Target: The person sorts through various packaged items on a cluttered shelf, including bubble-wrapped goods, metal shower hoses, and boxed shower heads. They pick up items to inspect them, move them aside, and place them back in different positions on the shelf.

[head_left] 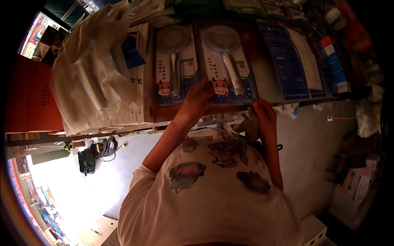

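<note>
Blue-backed cards fill the head view: two shower head packs lie side by side on a brown shelf (269, 78), each holding one white round-faced head with a handle. On the right shower head pack (226, 65), the left hand (200, 98) has its fingers spread over the lower left corner. Beside it sits the left shower head pack (174, 65). Lower down, at the shelf's front edge, the right hand (262, 117) is closed on a grey cloth (251, 125).

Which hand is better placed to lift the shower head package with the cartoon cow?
Probably the left hand: it already rests on the shower head package. The right hand sits lower at the shelf edge, seemingly holding something dark.
</note>
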`<state>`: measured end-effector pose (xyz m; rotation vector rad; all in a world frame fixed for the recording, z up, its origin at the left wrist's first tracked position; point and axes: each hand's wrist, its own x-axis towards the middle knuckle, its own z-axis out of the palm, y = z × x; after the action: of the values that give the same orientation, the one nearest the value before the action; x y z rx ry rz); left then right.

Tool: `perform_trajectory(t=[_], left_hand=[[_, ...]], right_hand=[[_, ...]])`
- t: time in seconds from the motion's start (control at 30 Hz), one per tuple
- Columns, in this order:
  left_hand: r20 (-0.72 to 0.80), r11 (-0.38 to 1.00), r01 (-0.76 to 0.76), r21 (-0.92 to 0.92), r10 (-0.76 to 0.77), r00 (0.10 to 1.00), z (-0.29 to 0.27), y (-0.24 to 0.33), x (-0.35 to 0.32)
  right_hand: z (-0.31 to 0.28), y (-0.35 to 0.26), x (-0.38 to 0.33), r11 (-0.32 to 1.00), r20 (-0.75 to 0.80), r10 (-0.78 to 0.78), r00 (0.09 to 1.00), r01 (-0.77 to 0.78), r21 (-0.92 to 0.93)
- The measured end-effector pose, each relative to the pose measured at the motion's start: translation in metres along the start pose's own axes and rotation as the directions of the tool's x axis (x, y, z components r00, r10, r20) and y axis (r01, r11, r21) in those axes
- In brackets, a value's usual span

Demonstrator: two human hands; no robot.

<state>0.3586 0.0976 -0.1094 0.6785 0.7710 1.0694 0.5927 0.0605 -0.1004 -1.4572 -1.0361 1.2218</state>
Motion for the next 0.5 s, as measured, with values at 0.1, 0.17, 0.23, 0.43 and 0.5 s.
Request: perform_trajectory(t=[0.1,0.17,0.23,0.43,0.5], left_hand=[[0.034,0.997,0.002,0.072,-0.004,0.999,0.013,0.019,-0.015],[0.064,0.991,-0.016,0.133,0.008,0.998,0.017,0.026,-0.026],[0.109,0.979,-0.046,0.198,0.024,0.994,0.013,0.031,-0.035],[0.034,0.575,-0.035,0.817,0.012,0.999,0.020,0.067,-0.059],[0.245,0.566,-0.306,0.766,0.183,0.952,0.023,0.063,-0.052]], right_hand=[[0.006,-0.009,-0.004,0.987,-0.045,-0.101,0.994,0.095,-0.132],[0.007,-0.016,-0.006,0.926,-0.066,-0.265,0.962,0.236,-0.293],[0.001,-0.032,-0.013,0.933,-0.060,-0.199,0.978,0.170,-0.317],[-0.002,-0.063,-0.010,0.968,0.092,-0.214,0.973,0.224,-0.117],[0.015,-0.079,-0.008,0.967,0.177,-0.250,0.952,0.256,-0.012]])
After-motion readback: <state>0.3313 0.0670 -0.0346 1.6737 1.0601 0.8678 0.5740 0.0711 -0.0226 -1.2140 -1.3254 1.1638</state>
